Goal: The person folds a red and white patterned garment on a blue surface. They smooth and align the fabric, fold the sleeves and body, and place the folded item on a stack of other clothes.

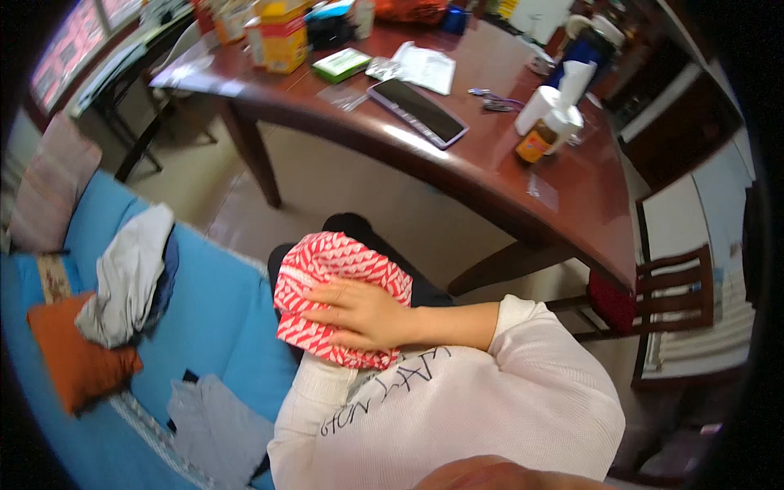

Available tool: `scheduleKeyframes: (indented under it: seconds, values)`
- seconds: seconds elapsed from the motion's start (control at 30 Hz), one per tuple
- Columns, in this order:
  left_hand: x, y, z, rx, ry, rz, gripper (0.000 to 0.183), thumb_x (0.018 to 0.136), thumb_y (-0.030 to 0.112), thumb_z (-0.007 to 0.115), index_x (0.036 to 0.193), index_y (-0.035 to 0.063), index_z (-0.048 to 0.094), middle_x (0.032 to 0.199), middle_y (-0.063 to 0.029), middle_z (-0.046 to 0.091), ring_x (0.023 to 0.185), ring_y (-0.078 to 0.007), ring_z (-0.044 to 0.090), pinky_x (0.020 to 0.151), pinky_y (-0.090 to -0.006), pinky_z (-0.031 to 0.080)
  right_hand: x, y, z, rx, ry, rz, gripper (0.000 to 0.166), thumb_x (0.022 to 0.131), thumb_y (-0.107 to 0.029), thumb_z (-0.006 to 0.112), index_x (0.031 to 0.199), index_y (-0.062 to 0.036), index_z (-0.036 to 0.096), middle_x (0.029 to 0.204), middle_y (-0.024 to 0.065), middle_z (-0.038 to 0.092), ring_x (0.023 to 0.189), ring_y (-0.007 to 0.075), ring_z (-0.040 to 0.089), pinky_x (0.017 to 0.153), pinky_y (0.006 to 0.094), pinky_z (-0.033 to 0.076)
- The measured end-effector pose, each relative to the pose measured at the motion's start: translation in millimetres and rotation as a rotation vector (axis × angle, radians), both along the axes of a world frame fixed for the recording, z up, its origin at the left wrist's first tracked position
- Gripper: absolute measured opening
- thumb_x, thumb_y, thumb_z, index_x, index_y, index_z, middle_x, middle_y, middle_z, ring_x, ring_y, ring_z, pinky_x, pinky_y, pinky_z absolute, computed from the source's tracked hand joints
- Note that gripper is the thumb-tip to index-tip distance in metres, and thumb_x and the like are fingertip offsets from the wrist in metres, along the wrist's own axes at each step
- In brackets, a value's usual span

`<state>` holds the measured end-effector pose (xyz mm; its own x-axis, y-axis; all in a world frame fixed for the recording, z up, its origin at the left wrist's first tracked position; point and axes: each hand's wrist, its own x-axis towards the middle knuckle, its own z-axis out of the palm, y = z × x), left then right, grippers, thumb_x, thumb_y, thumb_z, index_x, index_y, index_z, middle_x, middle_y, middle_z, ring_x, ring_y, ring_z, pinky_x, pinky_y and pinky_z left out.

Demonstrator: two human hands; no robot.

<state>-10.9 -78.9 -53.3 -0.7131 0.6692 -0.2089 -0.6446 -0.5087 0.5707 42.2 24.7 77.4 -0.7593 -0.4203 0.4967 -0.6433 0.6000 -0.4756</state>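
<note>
A folded red-and-white patterned cloth [343, 260] rests over my lap, with rows of small triangles and leaf-like shapes printed on it. My right hand [361, 313] lies palm down on top of it, fingers extended and slightly apart. My left forearm, in a white sleeve [324, 380], runs up under the near edge of the cloth. The cloth hides my left hand, so what it does there cannot be seen. Dark trousers [429, 294] show beyond the cloth.
I sit on a blue sofa [202, 294] holding grey garments [131, 275] and an orange cushion [73, 361]. Ahead stands a dark wooden table [490, 165] bearing a phone [419, 113], a green-and-white box [341, 64], a brown jar [533, 144] and tissue rolls [539, 107]. A wooden chair [667, 291] stands right.
</note>
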Motion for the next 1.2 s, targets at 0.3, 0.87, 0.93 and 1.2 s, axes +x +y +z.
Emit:
scheduleKeyframes:
  seconds: [0.3,0.87,0.93,1.2]
  values:
    - [12.1,-21.2,-2.6,-0.021,-0.007,0.186,0.053,0.101,0.040,0.037,0.142,0.0066,0.037,0.140,-0.0130,0.046,0.126,-0.0247,0.047,0.108,-0.0391,0.037,-39.9,32.0,-5.0,0.057,0.071,-0.192,0.058,0.073,-0.014,0.074,0.127,-0.0071,0.054,0.136,0.0184,0.047,0.121,0.0343,0.050,0.102,0.0421,0.041]
    - [-13.9,-41.4,-10.0,-0.138,0.053,0.413,0.054,0.100,0.041,0.038,0.141,0.0064,0.038,0.140,-0.0132,0.047,0.126,-0.0246,0.047,0.108,-0.0381,0.036,-37.1,66.1,-37.4,-0.779,-1.379,-0.016,0.032,0.090,-0.018,0.066,0.116,0.0007,0.060,0.104,0.0048,0.067,0.087,0.0082,0.062,0.077,0.0246,0.050]
    - [-15.8,-46.6,-11.7,-0.203,0.061,0.446,0.054,0.100,0.041,0.038,0.141,0.0064,0.038,0.140,-0.0132,0.047,0.126,-0.0246,0.047,0.108,-0.0380,0.036,-43.8,67.3,-39.8,-0.713,-1.404,0.026,0.032,0.090,-0.018,0.066,0.115,0.0008,0.060,0.104,0.0052,0.067,0.088,0.0083,0.062,0.079,0.0248,0.050]
    - [-32.7,-85.0,-26.7,-0.518,-0.004,0.479,0.054,0.100,0.042,0.039,0.141,0.0062,0.039,0.139,-0.0133,0.047,0.126,-0.0246,0.047,0.109,-0.0376,0.036,-50.8,37.4,-105.7,-0.719,-1.388,0.139,0.040,0.090,-0.015,0.065,0.124,0.0017,0.053,0.112,0.0073,0.064,0.095,0.0113,0.061,0.085,0.0277,0.049]
